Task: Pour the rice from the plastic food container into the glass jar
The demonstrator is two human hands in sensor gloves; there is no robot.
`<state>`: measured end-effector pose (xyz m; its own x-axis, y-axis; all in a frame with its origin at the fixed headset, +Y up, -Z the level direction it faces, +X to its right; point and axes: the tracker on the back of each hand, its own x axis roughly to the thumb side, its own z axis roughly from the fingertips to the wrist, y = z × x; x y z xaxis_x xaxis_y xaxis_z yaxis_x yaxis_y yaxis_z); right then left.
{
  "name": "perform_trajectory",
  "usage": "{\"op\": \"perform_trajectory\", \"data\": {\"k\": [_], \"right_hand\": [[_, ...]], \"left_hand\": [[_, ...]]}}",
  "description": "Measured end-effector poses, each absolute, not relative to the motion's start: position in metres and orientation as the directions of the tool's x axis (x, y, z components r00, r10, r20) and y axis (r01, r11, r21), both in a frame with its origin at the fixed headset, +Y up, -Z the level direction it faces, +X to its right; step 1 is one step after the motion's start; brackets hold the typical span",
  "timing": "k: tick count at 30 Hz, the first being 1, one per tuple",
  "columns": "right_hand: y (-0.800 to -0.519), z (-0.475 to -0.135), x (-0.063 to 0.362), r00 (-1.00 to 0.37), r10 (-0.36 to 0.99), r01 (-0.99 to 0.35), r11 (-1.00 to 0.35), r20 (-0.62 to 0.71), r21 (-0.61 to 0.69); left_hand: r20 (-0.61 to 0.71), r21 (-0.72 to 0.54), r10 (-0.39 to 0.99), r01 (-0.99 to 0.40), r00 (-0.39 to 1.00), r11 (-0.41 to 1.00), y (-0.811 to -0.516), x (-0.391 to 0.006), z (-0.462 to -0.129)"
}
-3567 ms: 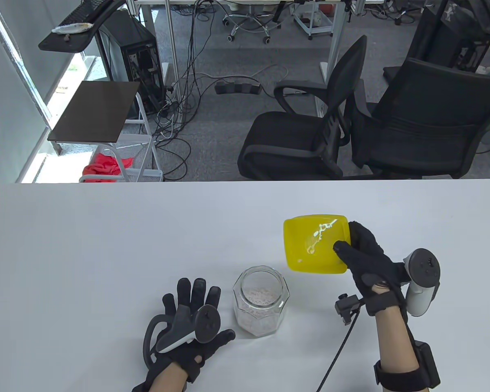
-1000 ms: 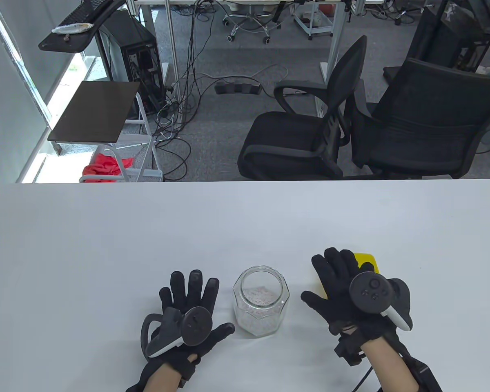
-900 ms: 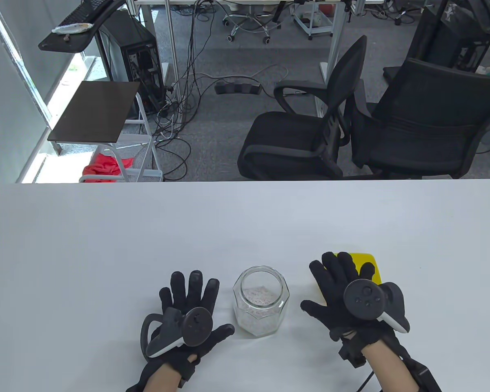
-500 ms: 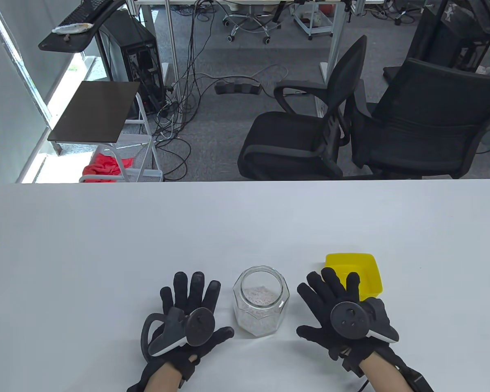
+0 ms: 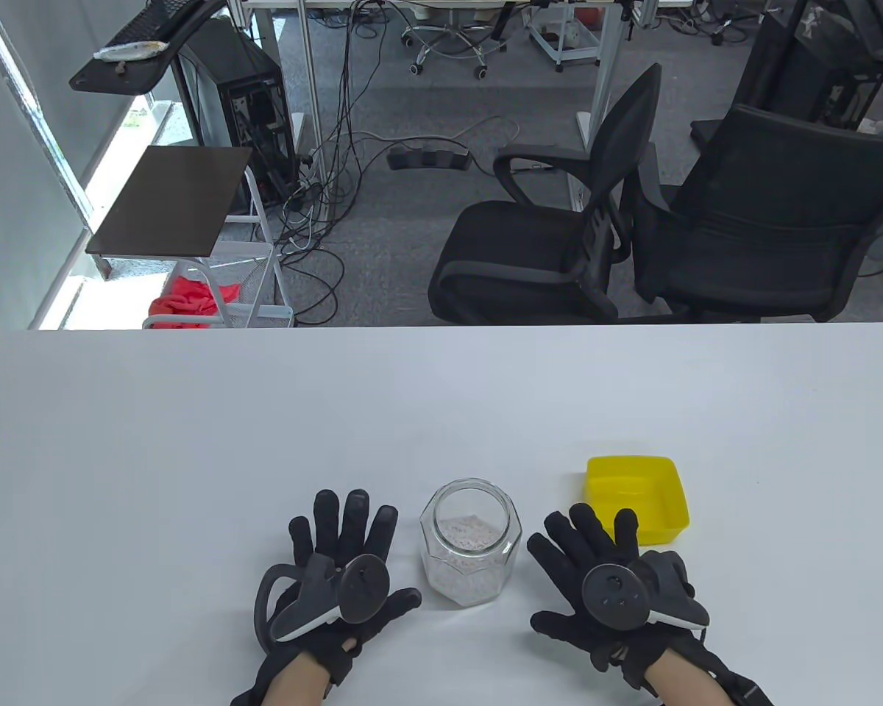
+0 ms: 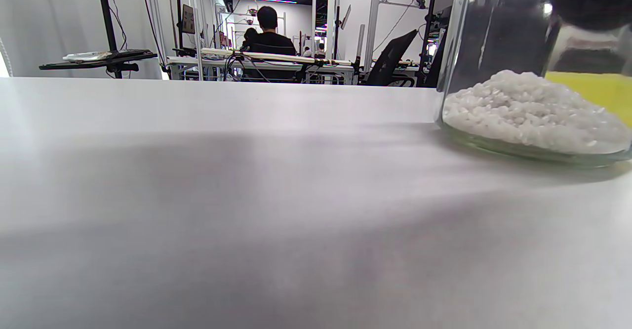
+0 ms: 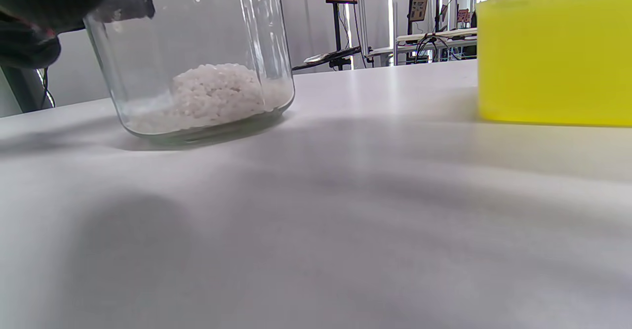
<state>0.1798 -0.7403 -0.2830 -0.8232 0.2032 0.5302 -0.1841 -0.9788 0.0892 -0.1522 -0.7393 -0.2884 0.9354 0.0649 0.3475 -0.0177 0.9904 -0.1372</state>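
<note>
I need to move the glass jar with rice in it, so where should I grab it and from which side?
Wrap the left hand around the glass jar's flat-sided body from its left. It stands upright with an open mouth, so a level side hold should keep the rice in.

Bright, even light fills all three views, with daylight flaring white at the window on the left. Soft shadows lie on the worktop in both wrist views. Ceiling lights glint on the glass jar. The near worktop blurs.
</note>
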Motion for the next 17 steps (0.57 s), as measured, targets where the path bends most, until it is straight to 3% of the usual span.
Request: {"op": "perform_trajectory", "data": {"k": [17], "right_hand": [[-0.736, -0.282, 0.191, -0.852, 0.244, -0.229, -0.969, 0.464, 0.09]], "left_hand": [[0.363, -0.138, 0.074, -0.025, 0.929, 0.99, -0.74, -0.149, -0.288]]}}
